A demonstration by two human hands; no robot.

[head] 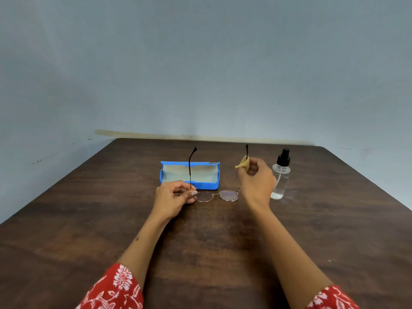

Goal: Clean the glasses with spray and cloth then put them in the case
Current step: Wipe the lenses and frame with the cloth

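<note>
One glasses (217, 195) lens-down on worktop (89, 219), left hand (172, 198) pinching its hinge. Right hand (256, 177) clamps one yellow cloth (243, 163) on other arm. One blue case (189, 175) open, empty. One spray bottle (280, 175) upright beside.

Both forearms reach forward, bare below red floral sleeves (116, 288). The left hand (172, 200) sits low, fingers curled, thumb and forefinger pinched at a hinge of the glasses (217, 195). The right hand (256, 179) is raised, wrist bent, fingertips pinching a yellow cloth (243, 163) around the other temple.
</note>
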